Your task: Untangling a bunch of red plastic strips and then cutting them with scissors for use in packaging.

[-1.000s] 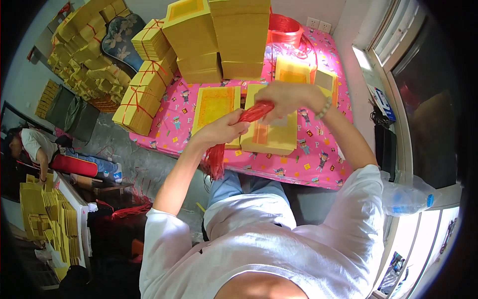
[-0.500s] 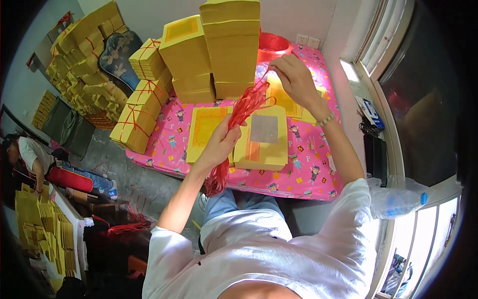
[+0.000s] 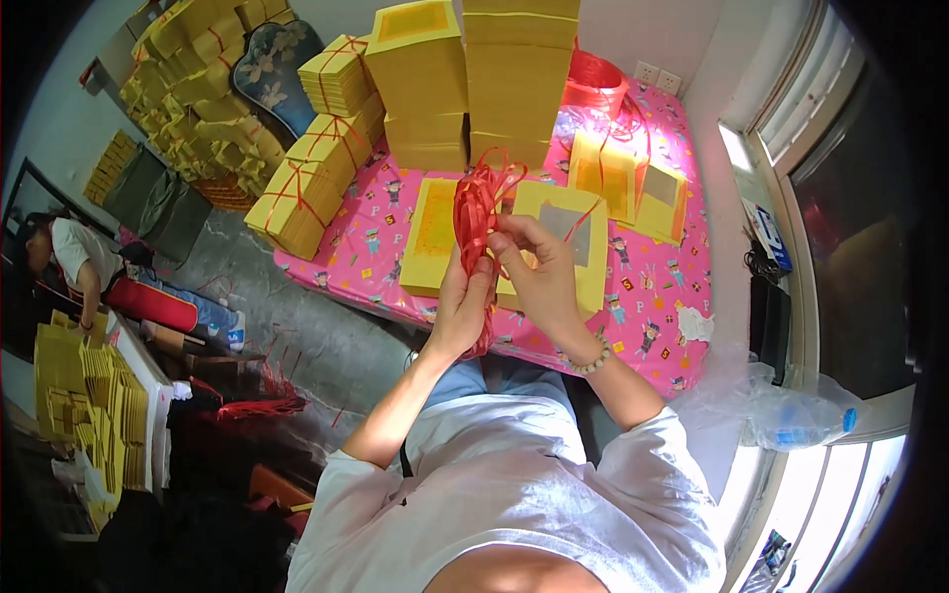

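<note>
The right hand (image 3: pixel 544 275) is back at the red ribbon bundle (image 3: pixel 474 210), fingertips pinching strands beside the left hand (image 3: pixel 462 308), itself wrapped round it — so both now work together.

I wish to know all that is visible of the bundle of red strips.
The bundle of red strips looks like thin, shiny plastic, roughly upright in view, loose loops at its top. The left hand grips it; its tail hangs below. The right hand touches its right side. Yellow paper stacks lie behind.
</note>
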Tool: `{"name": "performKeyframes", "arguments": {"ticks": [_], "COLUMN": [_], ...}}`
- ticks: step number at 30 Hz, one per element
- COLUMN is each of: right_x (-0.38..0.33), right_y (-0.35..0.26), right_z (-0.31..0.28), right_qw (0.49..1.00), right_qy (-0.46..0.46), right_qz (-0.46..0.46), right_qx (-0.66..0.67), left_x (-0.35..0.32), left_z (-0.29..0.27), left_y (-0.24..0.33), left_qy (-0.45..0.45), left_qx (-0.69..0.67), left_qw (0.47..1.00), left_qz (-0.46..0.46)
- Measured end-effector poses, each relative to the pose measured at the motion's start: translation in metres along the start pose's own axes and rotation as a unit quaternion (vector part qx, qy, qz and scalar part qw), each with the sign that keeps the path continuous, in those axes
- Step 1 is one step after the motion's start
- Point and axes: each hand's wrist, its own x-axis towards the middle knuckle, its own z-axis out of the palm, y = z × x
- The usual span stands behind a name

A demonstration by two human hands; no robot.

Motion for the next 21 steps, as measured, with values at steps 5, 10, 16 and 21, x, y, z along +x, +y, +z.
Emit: {"name": "performKeyframes", "arguments": {"ticks": [5,10,16,21], "right_x": [0.004,0.003,-0.017,-0.034], "right_y": [0.003,-0.002,0.019,0.013], "right_z": [0.006,0.013,0.033,0.024], "right_qw": [1.000,1.000,0.980,0.818], "right_qy": [-0.008,0.017,-0.086,-0.494], "right_qz": [-0.008,-0.016,0.026,0.214], "right_qx": [-0.024,-0.019,0.177,0.202], "left_x": [-0.002,-0.007,-0.007,-0.003], "left_z": [-0.007,-0.011,-0.007,-0.038], "left_y": [0.000,-0.004,0.054,0.107], "left_qy": [-0.003,-0.001,0.102,0.032], "left_qx": [0.050,0.019,-0.036,-0.244], "left_qw": [0.999,0.999,0.990,0.961], "left_qz": [-0.005,-0.033,0.088,0.128]}}
